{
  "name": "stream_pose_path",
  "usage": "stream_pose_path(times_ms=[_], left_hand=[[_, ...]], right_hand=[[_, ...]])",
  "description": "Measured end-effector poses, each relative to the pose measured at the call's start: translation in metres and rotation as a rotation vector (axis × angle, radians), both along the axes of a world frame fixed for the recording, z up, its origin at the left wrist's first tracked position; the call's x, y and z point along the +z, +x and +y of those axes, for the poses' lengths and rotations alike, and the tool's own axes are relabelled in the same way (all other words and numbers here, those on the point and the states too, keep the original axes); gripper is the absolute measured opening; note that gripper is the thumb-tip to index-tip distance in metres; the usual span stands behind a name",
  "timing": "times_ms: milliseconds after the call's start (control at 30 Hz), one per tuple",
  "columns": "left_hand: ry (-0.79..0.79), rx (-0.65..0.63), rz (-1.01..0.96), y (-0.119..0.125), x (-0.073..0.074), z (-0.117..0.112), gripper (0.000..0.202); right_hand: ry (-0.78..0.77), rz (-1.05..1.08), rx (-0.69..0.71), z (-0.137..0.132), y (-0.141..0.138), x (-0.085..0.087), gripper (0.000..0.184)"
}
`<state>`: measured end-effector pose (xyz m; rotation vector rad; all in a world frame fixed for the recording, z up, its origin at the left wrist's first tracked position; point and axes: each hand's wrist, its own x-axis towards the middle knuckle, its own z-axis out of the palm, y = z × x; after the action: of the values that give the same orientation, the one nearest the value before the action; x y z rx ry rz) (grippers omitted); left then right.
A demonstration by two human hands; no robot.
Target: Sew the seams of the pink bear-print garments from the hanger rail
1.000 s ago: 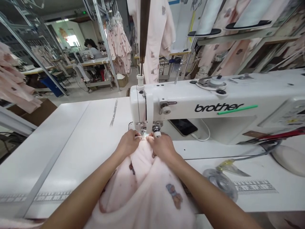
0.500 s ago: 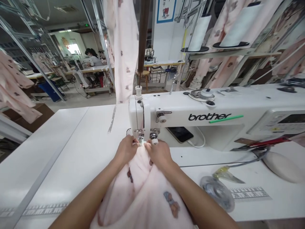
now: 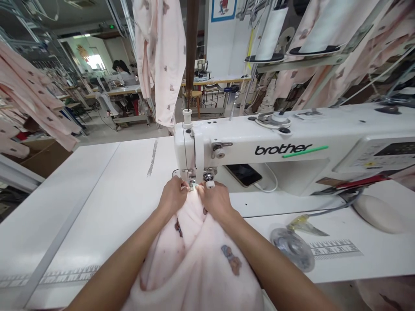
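A white Brother industrial sewing machine (image 3: 259, 149) stands on the white table, its presser foot (image 3: 191, 180) just beyond my fingertips. My left hand (image 3: 173, 196) and my right hand (image 3: 214, 200) sit side by side and pinch a soft pale pink fleece garment (image 3: 197, 263) with small bear prints. The fabric gathers up from my lap to the foot. My fingers hide the exact spot where the cloth goes under the foot and needle.
A phone (image 3: 243, 175) with a white cable lies under the machine arm. To the right are a yellow-handled thread snip (image 3: 301, 225), a clear round disc (image 3: 292, 248) and a printed ruler strip (image 3: 333, 249). Pink garments (image 3: 160, 56) hang behind, and a co-worker (image 3: 119, 71) sits far back.
My head has turned, so the machine and background shift left in view. Both hands stay at the presser foot, pinching the fabric.
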<state>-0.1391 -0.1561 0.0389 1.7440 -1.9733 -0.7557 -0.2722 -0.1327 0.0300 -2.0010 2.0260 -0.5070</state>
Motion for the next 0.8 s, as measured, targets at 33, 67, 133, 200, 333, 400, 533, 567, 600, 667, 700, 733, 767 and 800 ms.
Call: stream_pose_path(times_ms=[33, 67, 133, 200, 333, 400, 533, 567, 600, 667, 700, 733, 767, 800], left_hand=[[-0.003, 0.006, 0.006, 0.000, 0.000, 0.000, 0.011], [-0.005, 0.011, 0.008, 0.000, 0.000, -0.001, 0.010], [-0.006, 0.019, 0.003, 0.000, 0.000, -0.001, 0.007], [-0.014, 0.030, -0.009, 0.000, 0.000, -0.002, 0.005], [-0.032, 0.057, -0.024, -0.001, 0.000, -0.002, 0.006], [-0.038, 0.064, -0.026, -0.002, 0.000, -0.003, 0.006], [-0.058, 0.060, -0.026, -0.004, 0.001, -0.002, 0.005], [-0.063, 0.058, -0.027, -0.004, 0.000, -0.001, 0.006], [-0.068, 0.057, -0.029, -0.005, 0.000, -0.001, 0.007], [-0.078, 0.056, -0.035, -0.005, -0.001, 0.000, 0.007], [-0.083, 0.054, -0.037, -0.004, -0.002, 0.000, 0.007], [-0.088, 0.049, -0.039, -0.004, -0.002, 0.000, 0.007], [-0.092, 0.043, -0.040, -0.004, -0.003, 0.000, 0.007], [-0.097, 0.038, -0.043, -0.004, -0.003, 0.000, 0.008]], right_hand=[[-0.003, 0.000, -0.001, 0.000, 0.000, 0.000, 0.015], [-0.005, 0.000, -0.004, -0.001, 0.000, 0.000, 0.015], [-0.013, 0.005, -0.010, -0.002, 0.000, -0.001, 0.015], [-0.021, 0.013, -0.008, -0.002, 0.000, -0.001, 0.014], [-0.038, 0.039, 0.000, -0.004, 0.001, -0.003, 0.017], [-0.045, 0.064, 0.000, -0.005, 0.002, -0.005, 0.019], [-0.062, 0.121, -0.018, -0.006, 0.004, -0.009, 0.021], [-0.065, 0.131, -0.021, -0.006, 0.004, -0.009, 0.021], [-0.068, 0.139, -0.021, -0.006, 0.004, -0.010, 0.021], [-0.073, 0.150, -0.018, -0.005, 0.005, -0.010, 0.021], [-0.076, 0.154, -0.015, -0.005, 0.004, -0.010, 0.022], [-0.079, 0.156, -0.012, -0.005, 0.004, -0.010, 0.022], [-0.082, 0.156, -0.009, -0.006, 0.004, -0.010, 0.022], [-0.084, 0.155, -0.005, -0.006, 0.004, -0.011, 0.022]])
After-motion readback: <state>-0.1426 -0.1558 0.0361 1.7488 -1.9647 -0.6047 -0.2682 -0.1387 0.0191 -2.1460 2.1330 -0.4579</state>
